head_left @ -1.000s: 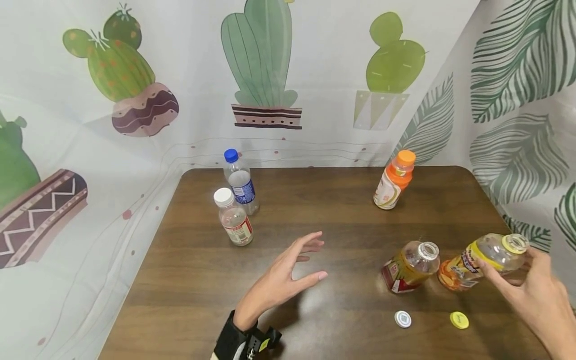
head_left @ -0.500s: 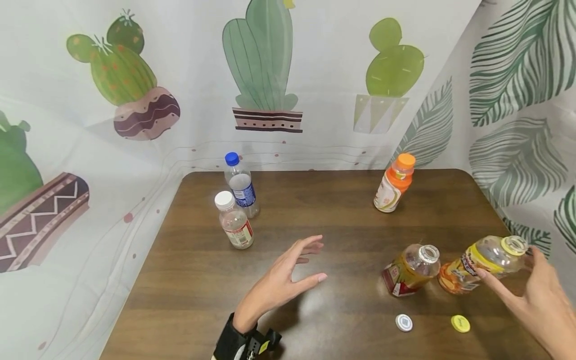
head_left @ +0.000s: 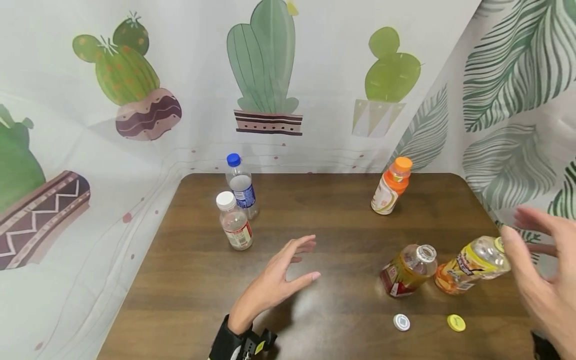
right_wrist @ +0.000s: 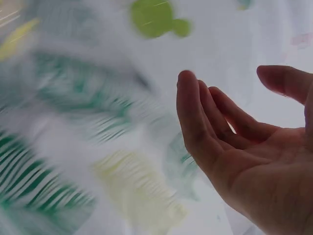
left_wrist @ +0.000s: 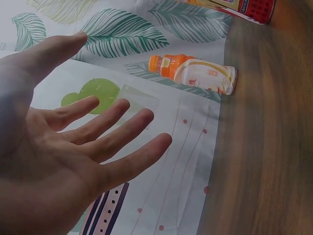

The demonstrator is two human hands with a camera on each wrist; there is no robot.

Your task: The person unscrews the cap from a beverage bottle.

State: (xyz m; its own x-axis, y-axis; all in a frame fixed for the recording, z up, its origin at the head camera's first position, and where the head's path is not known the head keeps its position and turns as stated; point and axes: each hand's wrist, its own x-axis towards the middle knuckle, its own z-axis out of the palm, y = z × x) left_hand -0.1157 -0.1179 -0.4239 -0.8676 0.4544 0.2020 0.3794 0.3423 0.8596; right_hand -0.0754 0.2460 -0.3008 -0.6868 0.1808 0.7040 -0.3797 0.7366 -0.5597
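Observation:
My left hand (head_left: 274,280) hovers over the middle of the table with fingers spread and nothing in it; the left wrist view shows its bare palm. At the right edge my right hand (head_left: 546,280) is raised with thumb and fingers apart, holding nothing. Its thumb partly hides the mouth of an uncapped yellow-labelled bottle (head_left: 470,265), which stands on the table. To the left of that bottle stands a second uncapped bottle (head_left: 408,271) with a red and yellow label. In front of them lie a white cap (head_left: 401,322) and a yellow cap (head_left: 456,323).
An orange-capped bottle (head_left: 391,186) stands at the back right. At the back left are a blue-capped bottle (head_left: 243,187) and a white-capped bottle (head_left: 236,222), close together. A patterned cloth (head_left: 333,75) hangs behind the wooden table (head_left: 315,205).
My right hand has let go of the yellow-labelled bottle and lifted up and to the right. The bottle stays standing. My left hand has hardly moved.

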